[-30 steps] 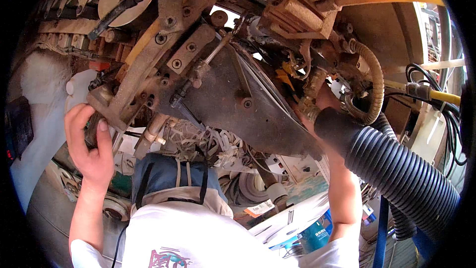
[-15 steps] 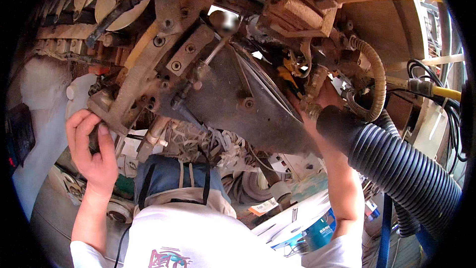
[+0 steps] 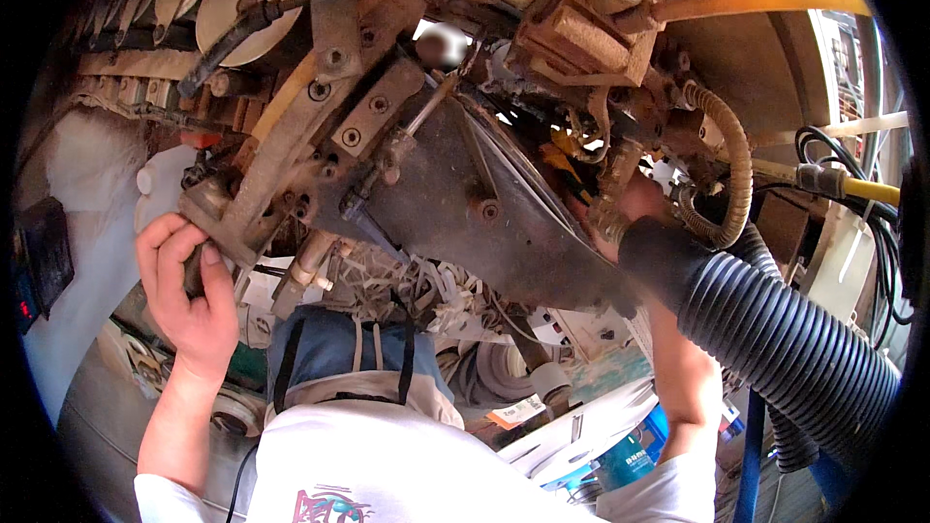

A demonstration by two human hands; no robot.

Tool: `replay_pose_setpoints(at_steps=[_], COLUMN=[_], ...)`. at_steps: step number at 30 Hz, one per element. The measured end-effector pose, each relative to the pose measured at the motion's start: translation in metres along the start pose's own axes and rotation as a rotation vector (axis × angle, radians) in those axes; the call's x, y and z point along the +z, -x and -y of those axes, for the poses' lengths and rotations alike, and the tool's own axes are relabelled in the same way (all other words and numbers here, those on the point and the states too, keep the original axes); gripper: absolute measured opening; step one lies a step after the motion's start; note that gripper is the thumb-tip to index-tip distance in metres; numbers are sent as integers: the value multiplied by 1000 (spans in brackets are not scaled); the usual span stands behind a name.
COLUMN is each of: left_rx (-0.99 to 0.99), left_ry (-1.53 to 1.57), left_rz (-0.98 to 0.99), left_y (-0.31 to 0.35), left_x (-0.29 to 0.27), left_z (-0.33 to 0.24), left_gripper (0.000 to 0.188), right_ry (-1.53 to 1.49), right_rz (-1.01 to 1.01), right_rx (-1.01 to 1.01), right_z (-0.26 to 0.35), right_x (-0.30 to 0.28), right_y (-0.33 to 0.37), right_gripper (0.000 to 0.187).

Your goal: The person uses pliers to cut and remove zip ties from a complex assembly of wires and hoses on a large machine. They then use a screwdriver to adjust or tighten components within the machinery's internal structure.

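At the left, my left hand (image 3: 189, 295) has its fingers curled round the lower end of a rusty metal arm (image 3: 276, 160), with the thumb against its near side. My right forearm (image 3: 686, 373) passes behind a black corrugated hose (image 3: 775, 329) and up into the machine. Only part of my right hand (image 3: 641, 201) shows, beside a brownish metal fitting (image 3: 612, 189); its fingers are hidden. Close by, deep among the parts, is a yellow-orange piece (image 3: 564, 150) whose kind I cannot make out. Between my hands slopes a dark metal plate (image 3: 455, 194).
Above right sits a dusty metal block (image 3: 586, 44) with amber tubes (image 3: 746, 5). A curved ribbed conduit (image 3: 731, 155) hangs near my right hand. Several round discs (image 3: 247, 24) line the upper left. Shredded scraps (image 3: 436, 291) lie below the plate.
The whole view has shifted slightly. My right forearm sits a little farther right and more behind the hose. My left hand keeps its hold on the metal arm.
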State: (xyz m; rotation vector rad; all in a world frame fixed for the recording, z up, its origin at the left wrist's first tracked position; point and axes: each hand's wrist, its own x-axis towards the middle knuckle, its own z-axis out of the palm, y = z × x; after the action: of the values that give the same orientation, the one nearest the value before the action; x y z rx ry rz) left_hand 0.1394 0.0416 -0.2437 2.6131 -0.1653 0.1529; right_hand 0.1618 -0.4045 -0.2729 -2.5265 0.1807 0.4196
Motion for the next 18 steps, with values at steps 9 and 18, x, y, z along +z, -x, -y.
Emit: replay_pose_setpoints(at_steps=[9, 18], left_rx=[15, 16], left_ry=[-3, -1], left_rz=[-6, -47], left_y=[1, 2], left_x=[-1, -1], left_z=[2, 0], left_gripper=[17, 18], right_ry=[92, 269], right_rz=[-13, -18], right_rx=[-31, -57], right_z=[-2, 1], right_x=[10, 12], right_y=[-5, -10], right_gripper=[51, 51])
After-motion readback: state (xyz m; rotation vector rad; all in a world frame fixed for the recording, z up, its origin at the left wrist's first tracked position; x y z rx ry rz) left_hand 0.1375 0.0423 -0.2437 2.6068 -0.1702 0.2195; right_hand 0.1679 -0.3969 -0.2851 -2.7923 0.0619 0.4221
